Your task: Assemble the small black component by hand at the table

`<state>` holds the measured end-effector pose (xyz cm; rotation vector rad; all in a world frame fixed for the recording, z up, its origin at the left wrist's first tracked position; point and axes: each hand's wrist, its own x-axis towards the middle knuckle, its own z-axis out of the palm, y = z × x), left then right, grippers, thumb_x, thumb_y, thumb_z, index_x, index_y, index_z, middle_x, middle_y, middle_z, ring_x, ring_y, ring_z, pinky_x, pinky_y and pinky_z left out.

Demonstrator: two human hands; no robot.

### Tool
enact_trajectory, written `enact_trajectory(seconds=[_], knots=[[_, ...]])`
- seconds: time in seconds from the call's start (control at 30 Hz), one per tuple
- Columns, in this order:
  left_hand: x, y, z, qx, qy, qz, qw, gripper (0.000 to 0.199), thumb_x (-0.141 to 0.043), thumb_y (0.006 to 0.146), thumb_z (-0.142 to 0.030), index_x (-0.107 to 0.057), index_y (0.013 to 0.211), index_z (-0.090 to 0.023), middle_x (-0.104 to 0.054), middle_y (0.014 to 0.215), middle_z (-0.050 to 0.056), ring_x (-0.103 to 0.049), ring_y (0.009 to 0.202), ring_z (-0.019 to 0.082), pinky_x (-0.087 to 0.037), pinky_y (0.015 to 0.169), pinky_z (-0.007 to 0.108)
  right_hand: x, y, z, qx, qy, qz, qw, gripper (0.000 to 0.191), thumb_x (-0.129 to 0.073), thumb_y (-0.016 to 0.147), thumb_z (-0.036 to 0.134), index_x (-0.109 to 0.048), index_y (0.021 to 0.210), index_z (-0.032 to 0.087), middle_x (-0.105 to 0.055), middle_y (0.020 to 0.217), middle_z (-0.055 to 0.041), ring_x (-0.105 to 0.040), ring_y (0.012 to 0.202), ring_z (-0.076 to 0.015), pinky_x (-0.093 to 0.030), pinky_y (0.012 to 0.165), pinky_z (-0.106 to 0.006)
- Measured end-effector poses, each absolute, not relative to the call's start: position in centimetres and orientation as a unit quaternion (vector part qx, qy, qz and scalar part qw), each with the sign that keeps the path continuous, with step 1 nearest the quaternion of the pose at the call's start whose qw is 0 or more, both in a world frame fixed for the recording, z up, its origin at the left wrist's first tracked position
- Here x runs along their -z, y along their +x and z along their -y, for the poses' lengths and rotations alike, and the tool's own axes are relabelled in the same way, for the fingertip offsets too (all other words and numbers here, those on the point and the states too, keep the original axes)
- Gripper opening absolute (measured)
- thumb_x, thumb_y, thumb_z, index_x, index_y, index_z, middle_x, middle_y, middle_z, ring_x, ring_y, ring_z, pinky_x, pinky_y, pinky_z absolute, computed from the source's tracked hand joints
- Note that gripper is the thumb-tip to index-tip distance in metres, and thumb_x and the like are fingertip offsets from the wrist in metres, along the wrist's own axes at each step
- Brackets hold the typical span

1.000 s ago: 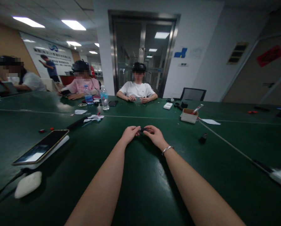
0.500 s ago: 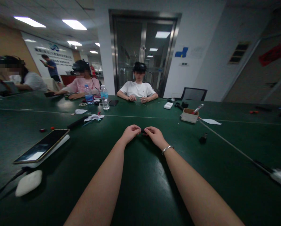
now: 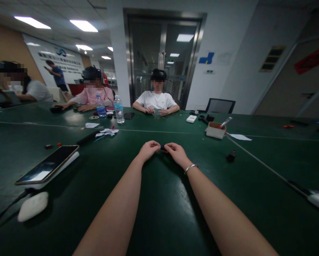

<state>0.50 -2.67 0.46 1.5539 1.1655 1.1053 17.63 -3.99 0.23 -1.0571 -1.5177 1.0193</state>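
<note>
Both hands meet over the green table (image 3: 159, 209). The left hand (image 3: 149, 150) has its thumb and fingers pinched closed at the left end of a small black piece (image 3: 162, 147). The right hand (image 3: 176, 153) pinches the other end in the same way, so the piece sits between the two sets of fingertips. It is small and mostly covered, so what it is cannot fairly be told. A silver bracelet (image 3: 191, 168) circles the right wrist, just behind the fingers.

Well apart to the right of the fingers is a small dark block (image 3: 230, 156). Beyond it, farther out than the fingers, is a box (image 3: 215, 133) with a pen (image 3: 225, 123) slanting up from it. To the left of the fingers and a little farther out lies crumpled paper (image 3: 107, 132). Farther left, a phone (image 3: 48, 165) rests tilted on a white stand (image 3: 73, 158). Straight beyond the fingers, a person in a white shirt (image 3: 156, 100) sits across the table, and a water bottle (image 3: 119, 111) stands upright to the left
</note>
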Motion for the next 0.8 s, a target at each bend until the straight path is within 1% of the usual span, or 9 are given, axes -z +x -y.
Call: enact_trajectory(seconds=[0.07, 0.13, 0.27, 0.37, 0.47, 0.53, 0.63, 0.7, 0.8], knots=[[-0.5, 0.5, 2.7, -0.444, 0.627, -0.467, 0.438, 0.019, -0.063, 0.069, -0.026, -0.063, 0.085, -0.015, -0.065, 0.076, 0.003, -0.058, 0.071, 0.013, -0.044, 0.063, 0.024, -0.3, 17.6, 4.0, -0.416, -0.443, 0.626, 0.489, 0.019, -0.064, 0.078, 0.032, -0.065, 0.089, 0.016, -0.072, 0.088, -0.0068, -0.068, 0.079, -0.017, -0.052, 0.075, -0.03], [-0.6, 0.5, 2.7, -0.445, 0.626, -0.462, 0.443, 0.02, -0.064, 0.069, -0.026, -0.063, 0.086, -0.015, -0.066, 0.078, 0.003, -0.058, 0.072, 0.013, -0.045, 0.064, 0.025, -0.4, 17.7, 4.0, -0.407, -0.457, 0.631, 0.477, 0.02, -0.063, 0.079, 0.033, -0.066, 0.088, 0.016, -0.072, 0.083, -0.0056, -0.067, 0.076, -0.0161, -0.051, 0.072, -0.028], [-0.5, 0.4, 2.6, -0.455, 0.62, -0.455, 0.448, 0.022, -0.065, 0.07, -0.026, -0.063, 0.088, -0.015, -0.067, 0.084, 0.005, -0.059, 0.075, 0.013, -0.045, 0.065, 0.025, -1.1, 17.9, 3.2, -0.4, -0.497, 0.642, 0.426, 0.026, -0.057, 0.082, 0.04, -0.066, 0.081, 0.015, -0.071, 0.072, -0.0052, -0.062, 0.066, -0.0137, -0.046, 0.062, -0.025], [-0.3, 0.4, 2.4, -0.468, 0.619, -0.448, 0.444, 0.022, -0.067, 0.069, -0.024, -0.062, 0.089, -0.014, -0.067, 0.087, 0.006, -0.059, 0.077, 0.014, -0.046, 0.067, 0.026, -1.9, 18.0, 2.5, -0.434, -0.513, 0.632, 0.385, 0.03, -0.058, 0.082, 0.043, -0.064, 0.071, 0.015, -0.072, 0.071, -0.0073, -0.059, 0.062, -0.0131, -0.042, 0.058, -0.024], [0.0, 0.4, 2.1, -0.483, 0.614, -0.446, 0.438, 0.024, -0.068, 0.07, -0.025, -0.061, 0.09, -0.014, -0.066, 0.086, 0.006, -0.06, 0.075, 0.014, -0.047, 0.065, 0.027, -2.3, 17.8, 2.2, -0.468, -0.527, 0.61, 0.362, 0.032, -0.059, 0.079, 0.045, -0.061, 0.069, 0.015, -0.073, 0.074, -0.0097, -0.06, 0.064, -0.0137, -0.041, 0.057, -0.023], [0.2, 0.4, 2.0, -0.492, 0.606, -0.453, 0.432, 0.025, -0.068, 0.071, -0.027, -0.061, 0.092, -0.014, -0.066, 0.085, 0.006, -0.06, 0.073, 0.014, -0.046, 0.06, 0.025, -2.3, 17.4, 2.3, -0.452, -0.54, 0.6, 0.38, 0.034, -0.059, 0.079, 0.047, -0.062, 0.07, 0.015, -0.073, 0.076, -0.01, -0.06, 0.066, -0.0144, -0.04, 0.058, -0.024], [0.4, 0.6, 1.8, -0.493, 0.597, -0.465, 0.431, 0.027, -0.068, 0.072, -0.031, -0.061, 0.092, -0.014, -0.066, 0.084, 0.007, -0.06, 0.072, 0.014, -0.045, 0.057, 0.023, -1.7, 16.9, 2.8, -0.392, -0.535, 0.61, 0.434, 0.036, -0.057, 0.078, 0.049, -0.064, 0.07, 0.014, -0.072, 0.072, -0.0088, -0.06, 0.067, -0.015, -0.042, 0.062, -0.025], [0.4, 0.6, 1.6, -0.482, 0.597, -0.474, 0.432, 0.028, -0.065, 0.074, -0.036, -0.062, 0.091, -0.014, -0.067, 0.081, 0.006, -0.061, 0.07, 0.013, -0.044, 0.056, 0.022, -1.2, 16.8, 2.9, -0.383, -0.514, 0.616, 0.458, 0.033, -0.059, 0.077, 0.045, -0.065, 0.074, 0.014, -0.071, 0.07, -0.0077, -0.061, 0.066, -0.0153, -0.044, 0.064, -0.026], [0.5, 0.5, 1.4, -0.461, 0.603, -0.504, 0.412, 0.033, -0.058, 0.078, -0.046, -0.063, 0.085, -0.014, -0.066, 0.074, 0.005, -0.059, 0.064, 0.012, -0.043, 0.054, 0.022, -0.7, 16.7, 2.8, -0.409, -0.47, 0.609, 0.492, 0.026, -0.067, 0.071, 0.036, -0.065, 0.085, 0.014, -0.07, 0.076, -0.0064, -0.062, 0.068, -0.0151, -0.047, 0.065, -0.027]])
